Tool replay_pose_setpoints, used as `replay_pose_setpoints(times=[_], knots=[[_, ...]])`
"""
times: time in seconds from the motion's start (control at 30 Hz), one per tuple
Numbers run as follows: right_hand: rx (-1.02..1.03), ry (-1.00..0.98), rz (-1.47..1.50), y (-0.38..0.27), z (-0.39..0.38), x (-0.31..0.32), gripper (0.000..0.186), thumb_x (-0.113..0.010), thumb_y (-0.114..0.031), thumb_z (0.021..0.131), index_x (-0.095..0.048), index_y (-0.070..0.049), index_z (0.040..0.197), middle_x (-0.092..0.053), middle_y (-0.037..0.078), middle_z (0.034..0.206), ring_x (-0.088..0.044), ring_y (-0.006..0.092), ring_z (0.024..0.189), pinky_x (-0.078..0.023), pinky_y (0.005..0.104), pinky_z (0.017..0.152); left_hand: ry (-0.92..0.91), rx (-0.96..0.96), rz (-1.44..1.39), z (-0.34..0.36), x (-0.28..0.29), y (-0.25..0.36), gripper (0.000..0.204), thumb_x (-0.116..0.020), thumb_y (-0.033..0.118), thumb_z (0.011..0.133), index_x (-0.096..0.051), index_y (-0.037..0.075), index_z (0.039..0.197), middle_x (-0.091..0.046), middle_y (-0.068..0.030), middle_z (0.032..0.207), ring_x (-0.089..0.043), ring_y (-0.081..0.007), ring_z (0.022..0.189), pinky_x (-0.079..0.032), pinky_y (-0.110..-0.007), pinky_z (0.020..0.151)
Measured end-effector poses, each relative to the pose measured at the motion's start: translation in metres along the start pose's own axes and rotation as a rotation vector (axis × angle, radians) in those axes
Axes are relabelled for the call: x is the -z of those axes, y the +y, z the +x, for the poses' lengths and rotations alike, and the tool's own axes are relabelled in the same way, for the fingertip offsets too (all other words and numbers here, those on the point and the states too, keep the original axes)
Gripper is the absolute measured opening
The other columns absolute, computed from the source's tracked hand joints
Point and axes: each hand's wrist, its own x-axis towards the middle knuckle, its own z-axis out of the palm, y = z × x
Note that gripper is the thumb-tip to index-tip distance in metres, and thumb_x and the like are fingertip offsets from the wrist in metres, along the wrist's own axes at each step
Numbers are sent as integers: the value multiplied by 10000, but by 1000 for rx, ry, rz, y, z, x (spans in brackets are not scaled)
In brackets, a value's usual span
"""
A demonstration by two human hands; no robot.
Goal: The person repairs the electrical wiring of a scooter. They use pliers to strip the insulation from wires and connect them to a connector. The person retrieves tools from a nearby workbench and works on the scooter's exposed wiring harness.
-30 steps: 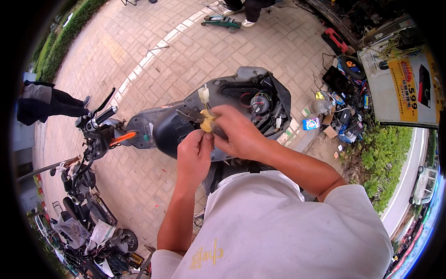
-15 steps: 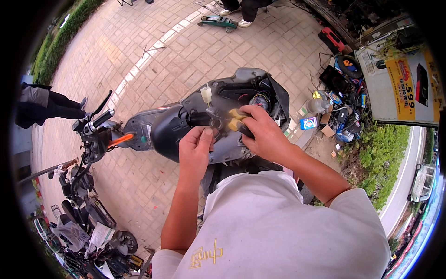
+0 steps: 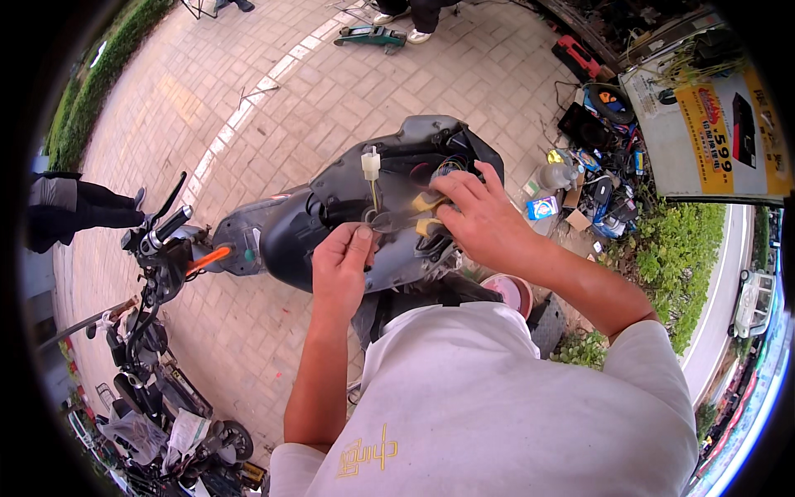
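Observation:
My left hand (image 3: 341, 255) is closed in a pinch, thumb against forefinger, over the open body of a dark scooter (image 3: 290, 240). What it pinches is too small and blurred to name. My right hand (image 3: 484, 214) grips pliers (image 3: 428, 200) by their yellow-and-black handles. The jaws are smeared by motion and point toward the left fingertips. Just beyond the left hand, a white plug connector (image 3: 371, 164) stands up on a yellowish wire. Thin coloured wires (image 3: 451, 164) lie in the scooter's cavity, partly behind my right hand.
A pink bucket (image 3: 509, 291) stands by my right side. Tools and parts (image 3: 609, 190) are heaped to the right, near a blue-and-white box (image 3: 542, 208). A green floor jack (image 3: 370, 36) sits far ahead beside a person's feet. Another person (image 3: 83, 207) is at left, beyond the handlebar (image 3: 170, 228).
My view has shifted a little. The right hand has turned and the pliers' handles are spread wider apart. My left hand keeps its pinch. More of the pink bucket shows.

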Motion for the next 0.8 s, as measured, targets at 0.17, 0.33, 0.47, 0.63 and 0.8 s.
replay_pose_setpoints(times=[0.17, 0.33, 0.47, 0.63, 0.8], knots=[[66, 24, 7, 3, 5, 5, 202, -617, -60, 697, -624, -1, 890, -510, 145, 1190, -455, 299, 1180, -288, 587, 1024, -33, 68, 11, 1, 5, 3, 217, -556, 170, 953, -642, -29, 946, -586, -17, 750, -483, -76, 653, -404, -221, 601], [129, 13, -17, 9, 8, 5, 175, -602, -87, 712, -633, -13, 868, -549, 128, 1131, -493, 282, 1084, -377, 484, 941, -112, 110, 54, 4, 12, 10, 215, -552, 167, 950, -642, -28, 937, -586, -20, 751, -490, -84, 667, -407, -229, 617], [93, -12, 136, 11, 3, -3, 220, -641, -79, 685, -634, -19, 897, -560, 133, 1113, -514, 297, 1032, -421, 411, 866, -165, 164, -78, 5, 14, 10, 207, -538, 162, 950, -625, -19, 900, -576, -26, 756, -498, -103, 682, -400, -245, 640], [-7, -15, 441, 2, -6, -22, 286, -677, -61, 668, -619, 5, 940, -548, 157, 1109, -528, 343, 1011, -458, 403, 852, -200, 217, -379, 8, 14, 0, 170, -528, 154, 950, -590, 4, 902, -550, -28, 761, -478, -111, 671, -387, -264, 617], [-182, -54, 717, -12, -11, -34, 273, -643, -15, 695, -598, 40, 959, -524, 180, 1133, -526, 357, 1042, -455, 391, 898, -161, 213, -516, 10, 7, 2, 175, -517, 175, 966, -552, 10, 919, -523, -29, 747, -451, -112, 664, -379, -268, 610]])
